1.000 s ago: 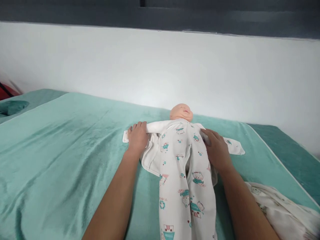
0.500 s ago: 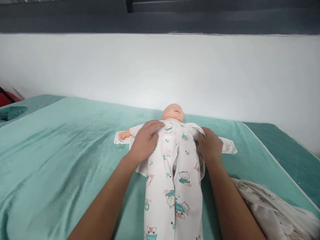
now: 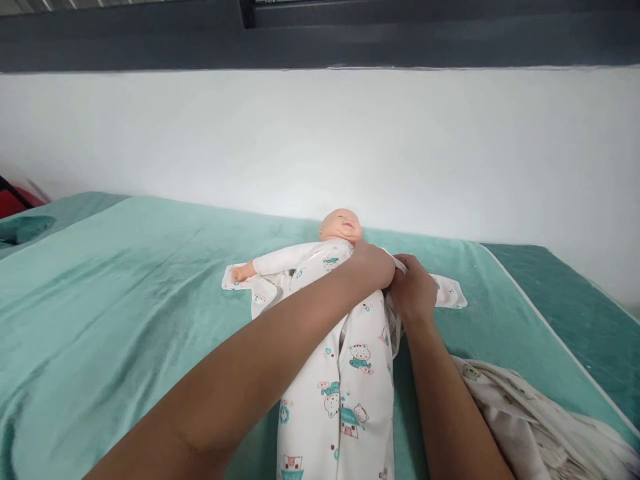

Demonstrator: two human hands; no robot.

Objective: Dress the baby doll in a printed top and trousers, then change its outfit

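Note:
A baby doll (image 3: 341, 225) lies on its back on a teal blanket (image 3: 130, 300), dressed in a white printed sleepsuit (image 3: 345, 373). My left hand (image 3: 374, 265) reaches across the doll's chest to its far shoulder, fingers curled into the sleepsuit cloth there. My right hand (image 3: 413, 291) is beside it, closed on the same edge of the sleepsuit near the doll's shoulder. The two hands touch. One bare doll hand (image 3: 241, 272) pokes out of the sleeve at the left; the other sleeve (image 3: 449, 292) lies flat to the right.
Another crumpled white printed garment (image 3: 540, 427) lies at the lower right on the blanket. A white wall (image 3: 320, 140) rises just behind the doll's head. The blanket's darker edge (image 3: 565, 293) drops off at the right. Something red (image 3: 10, 200) shows at far left.
My left hand left the doll's left sleeve and crossed over its chest to meet my right hand at the far shoulder. The right hand shifted up slightly and closed on the cloth.

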